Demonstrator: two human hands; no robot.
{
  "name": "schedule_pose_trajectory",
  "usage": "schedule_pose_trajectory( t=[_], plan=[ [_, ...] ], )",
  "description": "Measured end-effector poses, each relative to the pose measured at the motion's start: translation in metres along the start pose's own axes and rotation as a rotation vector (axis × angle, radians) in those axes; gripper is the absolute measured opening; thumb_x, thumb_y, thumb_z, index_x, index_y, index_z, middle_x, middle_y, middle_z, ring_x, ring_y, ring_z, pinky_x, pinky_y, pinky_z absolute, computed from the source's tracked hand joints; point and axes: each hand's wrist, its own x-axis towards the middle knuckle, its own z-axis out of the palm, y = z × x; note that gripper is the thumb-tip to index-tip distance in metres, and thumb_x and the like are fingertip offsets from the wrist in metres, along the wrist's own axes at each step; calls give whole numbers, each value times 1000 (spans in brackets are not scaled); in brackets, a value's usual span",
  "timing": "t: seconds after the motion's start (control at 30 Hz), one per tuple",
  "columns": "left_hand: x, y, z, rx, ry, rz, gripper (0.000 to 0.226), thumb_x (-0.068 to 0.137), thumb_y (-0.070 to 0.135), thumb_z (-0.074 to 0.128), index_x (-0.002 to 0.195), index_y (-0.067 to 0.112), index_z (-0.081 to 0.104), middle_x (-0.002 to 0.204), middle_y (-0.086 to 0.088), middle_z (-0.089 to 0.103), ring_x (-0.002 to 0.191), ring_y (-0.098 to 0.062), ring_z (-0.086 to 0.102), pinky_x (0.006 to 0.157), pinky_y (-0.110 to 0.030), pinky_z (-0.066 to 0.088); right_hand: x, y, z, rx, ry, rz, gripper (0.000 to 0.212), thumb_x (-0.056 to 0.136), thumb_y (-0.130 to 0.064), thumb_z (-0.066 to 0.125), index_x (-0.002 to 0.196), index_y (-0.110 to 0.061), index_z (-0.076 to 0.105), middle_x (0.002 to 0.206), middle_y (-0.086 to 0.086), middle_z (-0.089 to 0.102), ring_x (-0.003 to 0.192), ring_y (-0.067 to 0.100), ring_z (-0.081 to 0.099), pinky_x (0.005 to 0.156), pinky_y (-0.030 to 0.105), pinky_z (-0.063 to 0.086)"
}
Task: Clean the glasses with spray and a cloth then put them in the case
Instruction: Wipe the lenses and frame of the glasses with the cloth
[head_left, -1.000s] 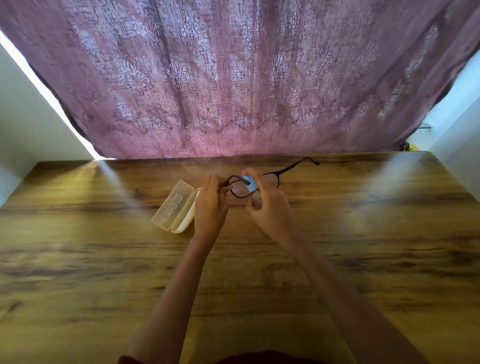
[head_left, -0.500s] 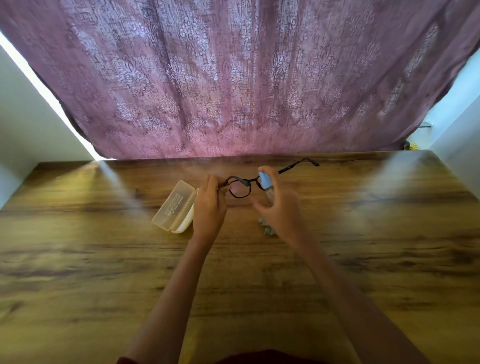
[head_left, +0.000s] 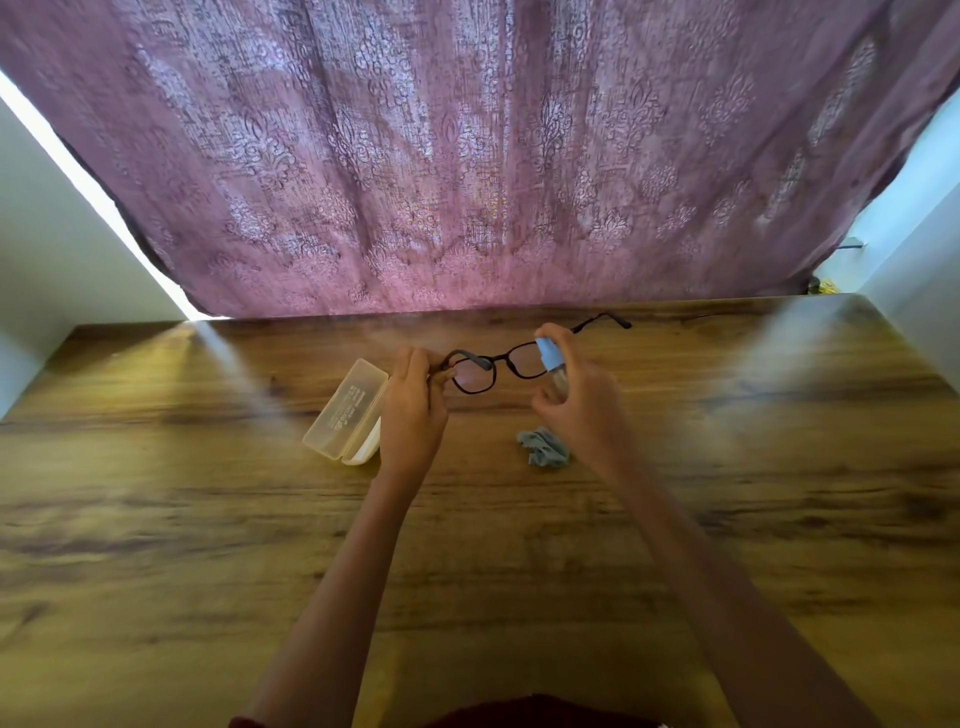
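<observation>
Black-framed glasses (head_left: 506, 359) hang above the wooden table, their arms unfolded and one arm pointing to the far right. My left hand (head_left: 414, 410) pinches them at the left hinge. My right hand (head_left: 582, 395) grips a small clear spray bottle with a light blue cap (head_left: 549, 354), held right in front of the right lens, a finger on top of the cap. A crumpled grey-blue cloth (head_left: 544, 448) lies on the table under my right wrist. The translucent cream case (head_left: 347, 410) lies open to the left of my left hand.
The wooden table (head_left: 208, 519) reaches to a purple patterned curtain (head_left: 467, 156) hanging along its far edge. Pale walls stand at both sides.
My right hand has shifted right with the spray bottle, from the left lens to the right lens, uncovering the cloth on the table. My left hand has kept its hold on the glasses.
</observation>
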Motion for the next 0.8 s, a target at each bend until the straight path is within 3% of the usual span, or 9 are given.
schedule_pose_trajectory(
  t=[0.13, 0.3, 0.43, 0.53, 0.6, 0.67, 0.8],
  plan=[
    [-1, -1, 0, 15, -11, -7, 7, 90, 0, 50, 93, 3, 56, 95, -6, 55, 77, -14, 48, 64, -31, 41, 5, 1, 2, -11, -26, -7, 65, 76, -7, 71, 132, -25, 42, 62, -15, 38, 47, 0, 38, 41, 13, 31],
    [-1, -2, 1, 33, -10, -17, 8, 89, -3, 52, 93, 2, 57, 95, -6, 55, 77, -14, 48, 64, -31, 41, 4, 5, 6, 50, 27, 9, 65, 75, -1, 68, 128, -27, 42, 61, -8, 50, 45, 3, 46, 48, 10, 42],
    [-1, -3, 1, 26, 6, -24, 6, 91, 0, 53, 94, 3, 57, 97, -6, 56, 76, -7, 45, 62, -25, 39, 3, 12, 6, 57, -50, 9, 64, 76, -12, 70, 130, -29, 40, 61, -6, 50, 45, 3, 43, 44, 11, 41],
    [-1, -3, 1, 16, 27, -34, 5, 91, 0, 53, 93, 2, 57, 97, -6, 57, 78, -3, 44, 64, -19, 36, -5, 21, 9, 102, -104, 35, 51, 84, -25, 62, 130, -29, 39, 61, -6, 50, 44, 3, 41, 39, 16, 38],
    [-1, -4, 1, 17, 30, -32, 4, 91, -1, 53, 92, 2, 56, 97, -6, 56, 79, -4, 44, 65, -18, 36, -11, 30, 12, 142, -88, 93, 43, 91, -23, 51, 133, -24, 39, 59, -8, 48, 43, 4, 40, 41, 17, 34],
    [-1, -5, 1, 17, 28, -27, 3, 91, 0, 53, 92, 2, 56, 97, -6, 55, 80, -5, 44, 64, -19, 36, -15, 38, 11, 179, -83, 178, 45, 97, -19, 44, 140, -18, 33, 63, -4, 49, 47, 6, 42, 43, 22, 37],
    [-1, -6, 2, 10, 26, -44, 4, 91, 1, 53, 93, 3, 55, 98, -6, 56, 81, -8, 47, 65, -23, 39, -17, 46, 1, 298, -57, 232, 62, 100, -15, 44, 150, -17, 7, 80, 15, 59, 59, 31, 57, 56, 40, 51]
  ],
)
